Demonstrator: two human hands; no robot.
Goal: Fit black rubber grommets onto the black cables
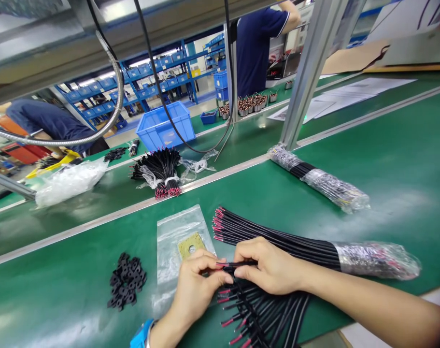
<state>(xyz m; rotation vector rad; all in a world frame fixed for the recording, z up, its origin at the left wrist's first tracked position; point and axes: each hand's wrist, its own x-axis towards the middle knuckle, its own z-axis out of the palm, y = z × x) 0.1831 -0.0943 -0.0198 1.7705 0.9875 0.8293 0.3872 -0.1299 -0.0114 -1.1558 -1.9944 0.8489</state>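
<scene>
My left hand (200, 282) pinches the pink wire end of a black cable (227, 264). Close beside it, my right hand (265, 266) grips the same cable between thumb and fingers, palm down. Whether a small black part sits between the fingertips is hidden. Under and below my hands fans out a group of black cables (274, 311) with pink ends and dark pieces near the tips. Behind my right hand lies a bundle of black cables (277, 235), its far end wrapped in clear plastic. Left of my hands is a pile of small black parts (126, 281).
A clear zip bag (169, 241) lies flat with a yellowish square sponge (191, 245) on it. Farther back are a wrapped cable bundle (317, 179), tied cables (162, 169), and a blue bin (167, 126). A metal post (306, 77) rises from the bench. Two other people are beyond.
</scene>
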